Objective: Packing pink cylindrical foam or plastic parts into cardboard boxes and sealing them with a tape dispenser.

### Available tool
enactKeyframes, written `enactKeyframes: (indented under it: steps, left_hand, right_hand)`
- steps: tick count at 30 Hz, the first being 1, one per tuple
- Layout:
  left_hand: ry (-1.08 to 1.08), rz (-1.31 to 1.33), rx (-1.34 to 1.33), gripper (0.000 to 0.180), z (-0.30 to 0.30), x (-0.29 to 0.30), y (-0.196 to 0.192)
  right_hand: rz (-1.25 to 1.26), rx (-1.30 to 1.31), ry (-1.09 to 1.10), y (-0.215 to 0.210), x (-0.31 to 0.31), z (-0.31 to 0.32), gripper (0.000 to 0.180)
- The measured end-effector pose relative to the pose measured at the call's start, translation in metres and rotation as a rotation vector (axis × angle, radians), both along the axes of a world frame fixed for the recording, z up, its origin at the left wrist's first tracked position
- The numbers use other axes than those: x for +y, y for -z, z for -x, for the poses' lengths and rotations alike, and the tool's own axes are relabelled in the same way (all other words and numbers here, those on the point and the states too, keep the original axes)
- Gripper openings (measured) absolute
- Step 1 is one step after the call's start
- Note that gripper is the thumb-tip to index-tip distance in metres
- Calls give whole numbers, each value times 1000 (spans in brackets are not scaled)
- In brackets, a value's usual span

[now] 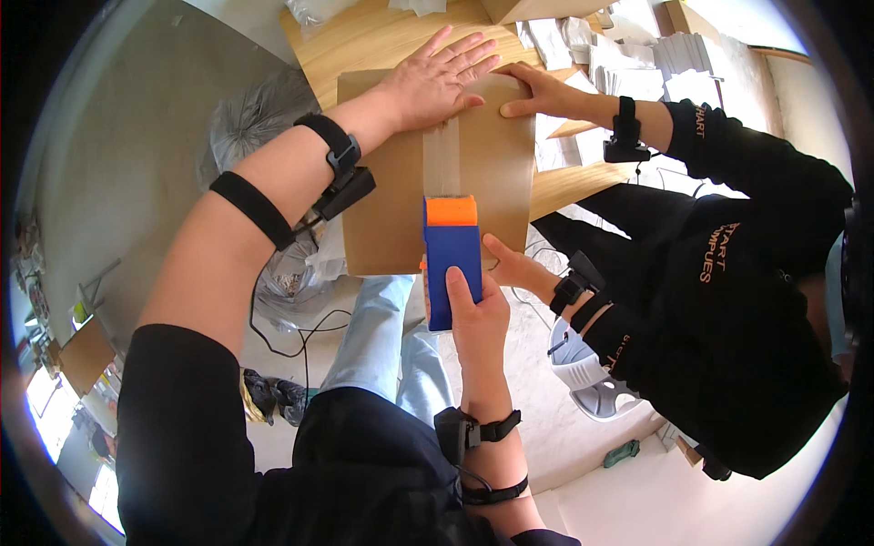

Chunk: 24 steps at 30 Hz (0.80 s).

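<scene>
Brown cardboard filled the middle of my head view: a large rectangular box, its far part over the pale wood-grain bench and its near edge above the wearer's light blue trousers. From my remote seat I saw the left hand laid palm down at the box's far edge, fingers spread and reaching past it. The right hand gripped a blue, block-shaped tape dispenser with an orange front, thumb along its upper face; I could not tell how the hidden fingers sat. A pale, shiny strip of tape ran from the orange end toward the left hand. To the right, a co-worker in black sleeves had their farther hand on the box's far right corner, thumb on top, and their nearer hand at its right side, near the dispenser. I noted white flat packets piled on the bench beyond, and a translucent plastic bag left of the box.
</scene>
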<state>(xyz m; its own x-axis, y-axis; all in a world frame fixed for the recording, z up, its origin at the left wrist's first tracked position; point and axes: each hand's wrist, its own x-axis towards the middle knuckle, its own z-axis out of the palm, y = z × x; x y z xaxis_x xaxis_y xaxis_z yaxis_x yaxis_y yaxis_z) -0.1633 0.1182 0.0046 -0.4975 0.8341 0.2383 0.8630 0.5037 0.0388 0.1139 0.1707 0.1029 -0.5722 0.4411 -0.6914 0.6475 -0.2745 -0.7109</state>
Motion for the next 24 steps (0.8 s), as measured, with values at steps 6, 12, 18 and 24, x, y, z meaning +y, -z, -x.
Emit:
enactKeyframes:
  steps: [6,12,18,24]
  left_hand:
    - [162,64,-169,63,-54,-23,-2]
    - [176,0,-231,62,-69,14,1]
    - [145,2,-139,62,-74,-13,3]
    - [164,38,-183,63,-104,-13,-4]
  right_hand:
    - [-23,-55,-57,11,-6,-16,30]
    - [-129,-91,-1,-4,9,-6,30]
    - [-95,-93,-44,4,-5,-20,32]
    - [-74,-55,-25,6,-4,-42,34]
